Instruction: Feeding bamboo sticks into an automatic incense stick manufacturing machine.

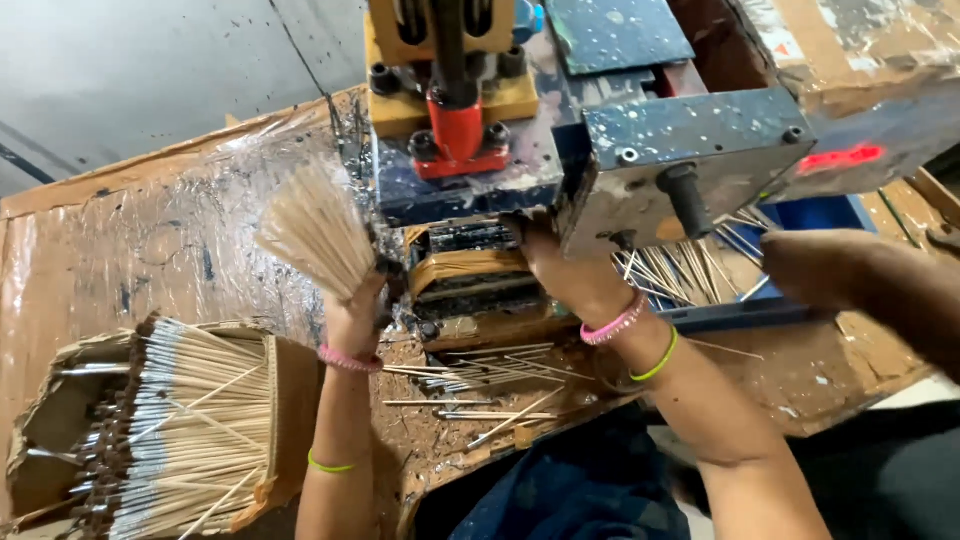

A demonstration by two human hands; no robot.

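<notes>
My left hand (355, 310) grips a fanned bundle of thin bamboo sticks (315, 230), held upright just left of the machine's feed slot (465, 265). My right hand (555, 265) reaches under the blue, paint-flecked machine body (690, 140); its fingers are hidden by the machine, so I cannot see what they touch. Both wrists wear pink bangles, and both forearms wear yellow-green bands. Loose sticks (480, 385) lie on the bench below my hands.
A torn cardboard box (285, 400) at the lower left holds several coated sticks (170, 430). More bare sticks (690, 270) sit in a blue tray (760, 312) right of the machine. Another person's arm (870, 285) enters from the right. A red and yellow press part (455, 125) stands above the slot.
</notes>
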